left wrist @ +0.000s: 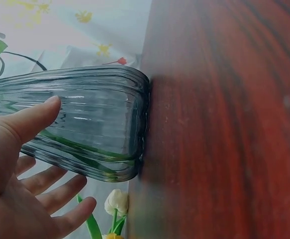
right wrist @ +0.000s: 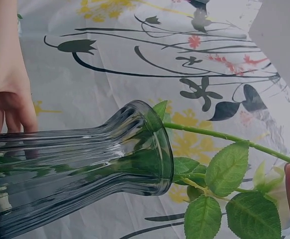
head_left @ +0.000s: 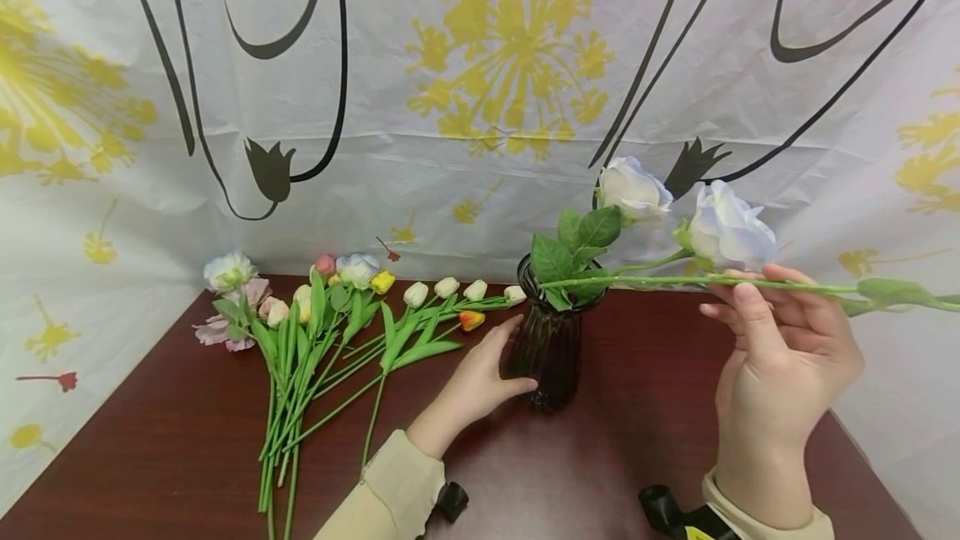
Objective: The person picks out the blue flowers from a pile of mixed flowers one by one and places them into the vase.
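My left hand (head_left: 480, 377) is beside the dark ribbed glass vase (head_left: 551, 357), its thumb across the near side and its spread, mostly straight fingers (left wrist: 60, 191) along the other side. Whether they press on the glass I cannot tell. My right hand (head_left: 783, 348) pinches a long green flower stem (head_left: 652, 280) between thumb and fingers. That stem lies almost level, one end at the vase's mouth; the other, leafy end leaves the head view at the right, its bloom unseen. Two pale blue-white roses (head_left: 633, 190) lean right from the vase, with green leaves (right wrist: 228, 168) at the rim.
Left of the vase, a pile of artificial flowers (head_left: 292, 357) lies on the dark red-brown table (head_left: 187, 448). White tulips (head_left: 416, 295) and an orange tulip (head_left: 471, 321) point toward the vase. A patterned white cloth (head_left: 450, 190) hangs behind.
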The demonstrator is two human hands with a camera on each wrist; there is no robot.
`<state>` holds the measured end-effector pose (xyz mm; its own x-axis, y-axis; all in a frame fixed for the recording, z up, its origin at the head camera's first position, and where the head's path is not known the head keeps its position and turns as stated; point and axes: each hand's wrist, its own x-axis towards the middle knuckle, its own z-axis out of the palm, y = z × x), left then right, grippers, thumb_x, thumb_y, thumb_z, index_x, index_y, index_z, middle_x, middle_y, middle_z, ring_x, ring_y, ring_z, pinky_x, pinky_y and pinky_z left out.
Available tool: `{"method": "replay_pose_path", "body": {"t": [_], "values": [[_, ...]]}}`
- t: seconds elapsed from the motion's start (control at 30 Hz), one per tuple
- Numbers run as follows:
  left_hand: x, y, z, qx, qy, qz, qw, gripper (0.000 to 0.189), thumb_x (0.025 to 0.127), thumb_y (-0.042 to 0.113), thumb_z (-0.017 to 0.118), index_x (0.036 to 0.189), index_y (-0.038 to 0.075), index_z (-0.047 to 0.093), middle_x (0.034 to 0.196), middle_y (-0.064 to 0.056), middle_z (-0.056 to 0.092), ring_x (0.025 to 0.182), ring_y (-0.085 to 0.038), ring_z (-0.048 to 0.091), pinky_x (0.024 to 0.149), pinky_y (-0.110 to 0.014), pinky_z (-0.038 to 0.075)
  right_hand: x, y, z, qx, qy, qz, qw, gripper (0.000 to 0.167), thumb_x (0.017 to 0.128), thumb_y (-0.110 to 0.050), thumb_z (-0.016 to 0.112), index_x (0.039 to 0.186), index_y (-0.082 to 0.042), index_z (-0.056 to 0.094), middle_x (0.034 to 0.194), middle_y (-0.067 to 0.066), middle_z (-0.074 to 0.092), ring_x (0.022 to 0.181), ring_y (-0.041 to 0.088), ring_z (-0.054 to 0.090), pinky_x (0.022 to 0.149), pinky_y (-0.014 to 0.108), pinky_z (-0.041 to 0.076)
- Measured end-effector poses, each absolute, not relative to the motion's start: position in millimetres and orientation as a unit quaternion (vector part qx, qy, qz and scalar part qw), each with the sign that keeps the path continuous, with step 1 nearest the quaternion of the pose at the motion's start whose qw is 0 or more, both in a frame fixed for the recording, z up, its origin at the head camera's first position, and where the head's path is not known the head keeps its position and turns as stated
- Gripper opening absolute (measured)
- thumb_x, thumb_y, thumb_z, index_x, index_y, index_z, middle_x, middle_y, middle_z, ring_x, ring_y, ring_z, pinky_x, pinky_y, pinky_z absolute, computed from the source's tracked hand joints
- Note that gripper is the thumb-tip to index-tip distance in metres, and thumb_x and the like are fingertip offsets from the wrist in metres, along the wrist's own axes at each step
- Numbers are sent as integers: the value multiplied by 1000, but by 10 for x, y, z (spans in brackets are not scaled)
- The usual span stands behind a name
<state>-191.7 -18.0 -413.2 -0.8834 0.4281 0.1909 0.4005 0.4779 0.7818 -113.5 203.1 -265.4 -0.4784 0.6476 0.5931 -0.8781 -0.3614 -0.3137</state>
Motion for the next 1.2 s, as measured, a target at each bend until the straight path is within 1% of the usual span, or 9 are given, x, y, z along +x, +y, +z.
{"method": "replay_pose_path", "body": {"t": [0.3,0.43,0.7,0.9,1.2], "values": [[-1890,-173,-4118,240,867,436,-1,89,78,27,81,150,14,30,138,-6,46,125,-19,46,98,-41,41,-1145,2019,-2660,192,-306,804,473,26,72,37,53,97,33,50,77,37,60,60,40,63,50,39,53],[-1885,-161,-4116,236,875,424,-3,90,77,30,82,150,14,31,137,-6,46,123,-22,48,96,-41,42,-1150,2010,-2671,199,-309,803,470,26,72,38,52,97,33,49,77,37,60,59,40,63,50,39,53],[-1870,-155,-4095,235,878,416,-13,87,75,31,83,147,13,36,129,-3,49,117,-21,52,95,-41,43,-1161,2001,-2687,201,-319,799,469,26,72,36,55,97,33,49,78,37,61,60,40,63,50,38,53],[-1864,-148,-4104,227,883,411,-16,86,74,33,84,144,14,38,128,-2,49,115,-19,53,94,-40,44,-1170,2000,-2703,206,-332,793,468,26,72,35,55,97,33,50,78,36,61,60,39,64,51,38,53],[-1848,-133,-4095,223,886,405,-27,85,72,35,85,141,12,41,128,-1,49,114,-18,53,93,-39,45,-1173,1986,-2724,210,-356,787,459,26,72,33,57,97,33,51,77,33,62,62,38,64,53,38,54]]}}
